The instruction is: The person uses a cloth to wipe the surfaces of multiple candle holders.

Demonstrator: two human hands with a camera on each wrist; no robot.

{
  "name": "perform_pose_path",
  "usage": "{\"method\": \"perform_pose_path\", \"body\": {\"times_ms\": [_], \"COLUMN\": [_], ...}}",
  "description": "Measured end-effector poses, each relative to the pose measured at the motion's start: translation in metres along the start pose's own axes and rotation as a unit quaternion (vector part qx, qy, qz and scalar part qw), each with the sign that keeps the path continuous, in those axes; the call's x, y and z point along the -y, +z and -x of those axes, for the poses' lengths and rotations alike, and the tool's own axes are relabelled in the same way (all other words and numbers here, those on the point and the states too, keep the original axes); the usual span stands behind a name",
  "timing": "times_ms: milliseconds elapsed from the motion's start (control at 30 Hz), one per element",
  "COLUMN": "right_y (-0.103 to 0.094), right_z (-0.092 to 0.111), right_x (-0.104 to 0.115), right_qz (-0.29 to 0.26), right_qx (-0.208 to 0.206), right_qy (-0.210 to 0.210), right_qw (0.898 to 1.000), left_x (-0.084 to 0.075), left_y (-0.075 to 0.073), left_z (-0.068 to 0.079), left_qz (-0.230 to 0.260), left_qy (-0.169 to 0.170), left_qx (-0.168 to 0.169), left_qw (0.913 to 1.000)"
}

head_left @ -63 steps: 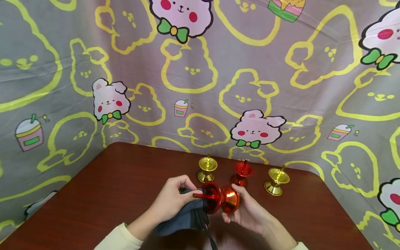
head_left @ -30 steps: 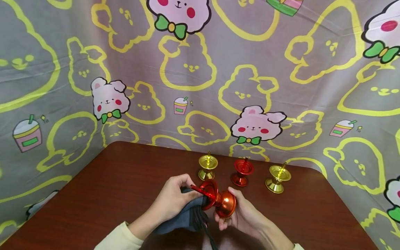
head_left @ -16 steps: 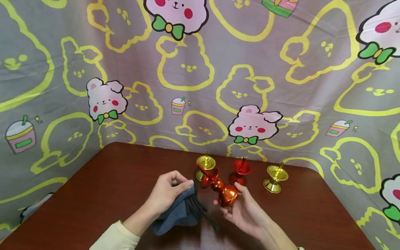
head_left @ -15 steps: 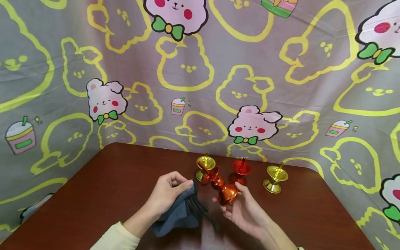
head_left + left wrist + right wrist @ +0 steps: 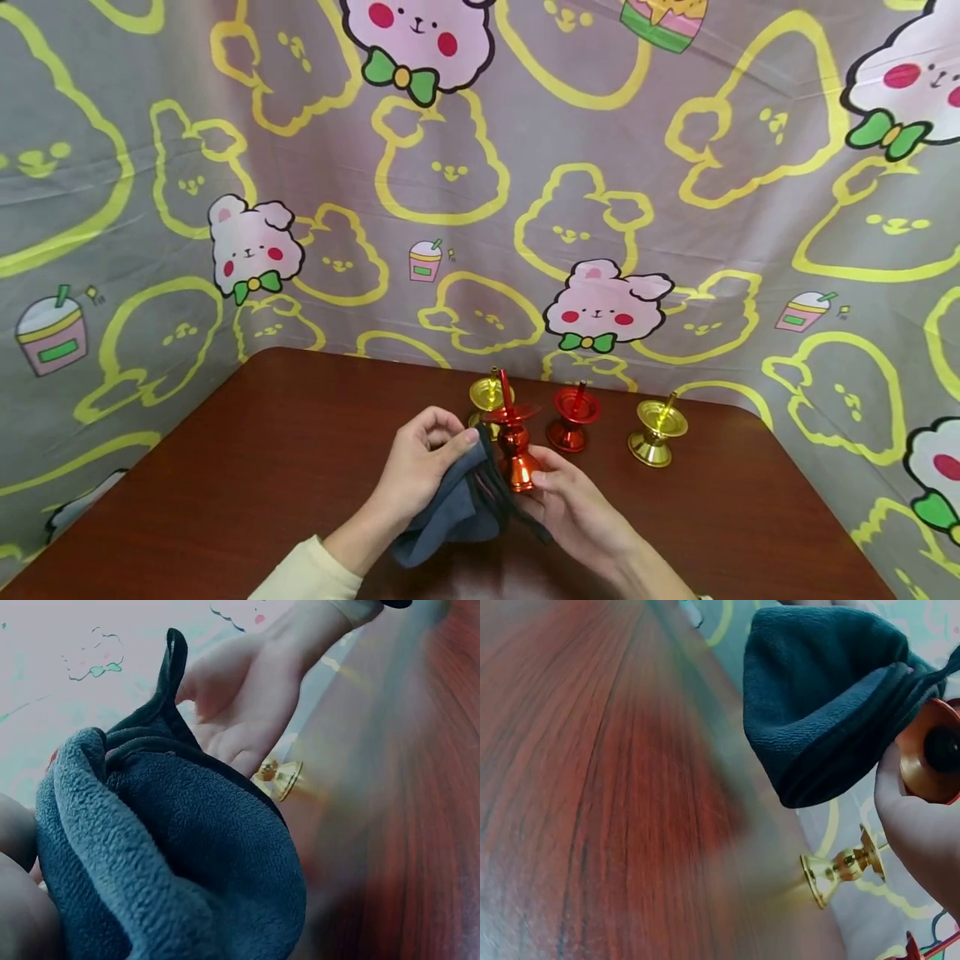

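Observation:
In the head view, my left hand (image 5: 420,467) pinches the edge of a blue-grey fleecy cloth (image 5: 450,521) with dark trim and loops, which hangs in folds. My right hand (image 5: 577,500) holds a shiny red candlestick (image 5: 517,450) low by its foot, nearly upright with its spike up. Cloth and candlestick are close together; whether they touch is unclear. The right wrist view shows the hollow underside of the candlestick's foot (image 5: 915,754) beside the cloth (image 5: 817,697). From the left wrist, the cloth (image 5: 187,840) hides most of the candlestick.
Behind the hands on the brown table (image 5: 300,433) stand a gold candlestick (image 5: 483,397), partly hidden, a red candlestick (image 5: 572,417) and another gold candlestick (image 5: 656,433). A patterned curtain (image 5: 465,308) hangs directly behind the table's far edge.
The right hand has drawn the red candlestick off the cloth, turned it from its side to upright, and brought it back left. The left hand keeps its pinch on the cloth.

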State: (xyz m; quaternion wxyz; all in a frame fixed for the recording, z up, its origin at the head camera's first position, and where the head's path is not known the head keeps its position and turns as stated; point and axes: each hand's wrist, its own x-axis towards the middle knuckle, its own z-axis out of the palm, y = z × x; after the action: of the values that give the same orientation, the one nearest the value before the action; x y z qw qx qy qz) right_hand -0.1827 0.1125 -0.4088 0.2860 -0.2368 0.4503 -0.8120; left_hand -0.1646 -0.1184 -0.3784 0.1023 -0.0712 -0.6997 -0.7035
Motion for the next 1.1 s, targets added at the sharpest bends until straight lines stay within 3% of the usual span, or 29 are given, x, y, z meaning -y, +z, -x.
{"method": "perform_pose_path", "body": {"times_ms": [233,367,533,767,967,1100], "right_y": [0.011,0.014,0.014,0.020,0.027,0.027], "right_z": [-0.004,-0.007,-0.010,-0.011,-0.012,-0.013], "right_x": [0.000,0.000,-0.001,0.001,0.003,0.002], "right_qz": [0.064,0.101,0.189,0.249,0.361,0.355], "right_qx": [-0.048,-0.068,-0.092,-0.071,-0.049,-0.038], "right_qy": [0.014,0.013,-0.003,-0.019,-0.032,-0.025], "right_qw": [0.997,0.992,0.978,0.966,0.931,0.934], "left_x": [0.006,0.005,0.002,0.006,0.013,0.010], "left_y": [0.009,0.012,0.013,0.010,0.004,0.005], "left_z": [-0.002,-0.002,0.000,-0.001,-0.002,-0.002], "left_qz": [-0.038,-0.045,-0.046,-0.056,-0.038,-0.026], "left_qy": [0.068,0.076,0.071,0.064,0.064,0.058], "left_qx": [-0.045,-0.068,-0.049,-0.021,-0.023,-0.027], "left_qw": [0.9959,0.9938,0.9952,0.9961,0.9970,0.9976]}}
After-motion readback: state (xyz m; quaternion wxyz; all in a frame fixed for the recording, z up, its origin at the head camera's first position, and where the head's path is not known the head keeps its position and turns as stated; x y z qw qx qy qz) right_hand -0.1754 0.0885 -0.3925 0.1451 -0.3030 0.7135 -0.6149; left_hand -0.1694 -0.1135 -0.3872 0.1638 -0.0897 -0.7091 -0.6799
